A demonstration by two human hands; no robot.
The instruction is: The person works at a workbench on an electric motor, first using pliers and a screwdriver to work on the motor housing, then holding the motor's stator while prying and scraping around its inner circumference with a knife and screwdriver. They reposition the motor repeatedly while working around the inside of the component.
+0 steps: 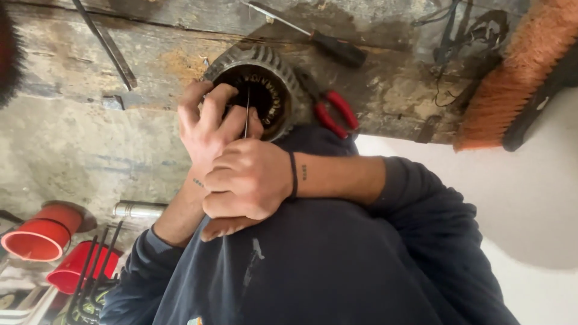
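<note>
Hands crossed at the worn wooden worktop (90, 66): right hand (247, 180) fisted, pinching a thin metal rod (247, 111) inside the round ribbed metal housing (265, 72); left hand (208, 123) fingers pressed on its rim, steadying best

Dark navy sweatshirt, sleeves pushed up, black wristband, small wrist tattoos.

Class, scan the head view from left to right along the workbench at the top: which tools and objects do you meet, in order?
Flat metal bar → round finned motor housing → red-handled pliers → black-handled screwdriver → orange-bristled brush.
</note>
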